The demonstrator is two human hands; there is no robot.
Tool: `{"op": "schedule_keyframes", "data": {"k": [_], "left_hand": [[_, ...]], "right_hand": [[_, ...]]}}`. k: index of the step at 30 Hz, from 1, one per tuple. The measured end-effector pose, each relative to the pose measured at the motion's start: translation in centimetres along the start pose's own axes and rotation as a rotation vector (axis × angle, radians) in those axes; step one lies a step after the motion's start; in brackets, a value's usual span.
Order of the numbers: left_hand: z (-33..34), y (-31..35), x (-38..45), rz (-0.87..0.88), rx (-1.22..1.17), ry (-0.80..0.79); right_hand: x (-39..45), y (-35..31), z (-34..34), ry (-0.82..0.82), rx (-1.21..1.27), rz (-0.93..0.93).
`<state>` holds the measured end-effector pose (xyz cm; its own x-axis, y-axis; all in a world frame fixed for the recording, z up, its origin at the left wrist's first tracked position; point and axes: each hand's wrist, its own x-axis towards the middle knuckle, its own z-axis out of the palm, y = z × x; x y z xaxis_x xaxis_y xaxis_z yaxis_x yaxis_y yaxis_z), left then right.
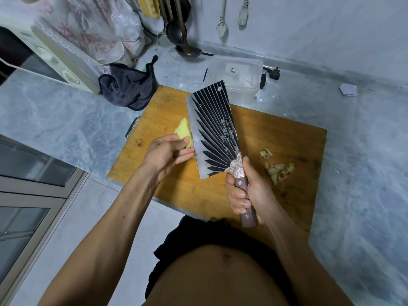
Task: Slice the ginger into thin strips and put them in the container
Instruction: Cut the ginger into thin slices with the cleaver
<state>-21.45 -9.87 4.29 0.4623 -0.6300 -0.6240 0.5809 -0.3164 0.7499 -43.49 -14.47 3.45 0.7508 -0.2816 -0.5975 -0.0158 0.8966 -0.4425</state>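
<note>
A peeled yellow piece of ginger (182, 131) is held above the wooden cutting board (276, 138) by my left hand (167, 154), thumb and fingers curled round its lower end. My right hand (245, 191) grips the brown handle of a cleaver (213, 129) with a black-striped blade. The blade's edge lies against the ginger's right side. A clear plastic container (237, 78) stands on the counter just behind the board; part of it is hidden by the blade tip.
Ginger peelings (278, 166) lie on the board's right side. A dark cloth (128, 87) is bunched at the board's back left, beside a microwave (48, 60). A ladle (187, 50) and a plug (273, 72) lie near the wall. The counter edge runs along the left.
</note>
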Motion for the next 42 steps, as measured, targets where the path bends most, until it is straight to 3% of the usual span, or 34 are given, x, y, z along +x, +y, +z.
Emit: {"op": "schedule_keyframes", "data": {"k": [5, 14, 22, 36, 42], "left_hand": [[1.1, -1.0, 0.2, -0.019, -0.065, 0.118], [2.3, -2.6, -0.6, -0.072, -0.100, 0.124], [2.7, -4.4, -0.4, -0.119, -0.175, 0.194], [2.6, -2.9, -0.6, -0.069, -0.148, 0.222], [3.3, -4.1, -1.8, -0.095, -0.099, 0.163]], "right_hand": [[0.3, 0.9, 0.0, 0.032, -0.047, 0.013], [0.8, 0.3, -0.3, -0.035, 0.097, 0.012], [0.3, 1.3, 0.3, 0.110, -0.010, -0.061], [0.5, 1.4, 1.0, 0.138, -0.007, -0.012], [1.1, 0.6, 1.0, 0.073, 0.077, -0.068]]}}
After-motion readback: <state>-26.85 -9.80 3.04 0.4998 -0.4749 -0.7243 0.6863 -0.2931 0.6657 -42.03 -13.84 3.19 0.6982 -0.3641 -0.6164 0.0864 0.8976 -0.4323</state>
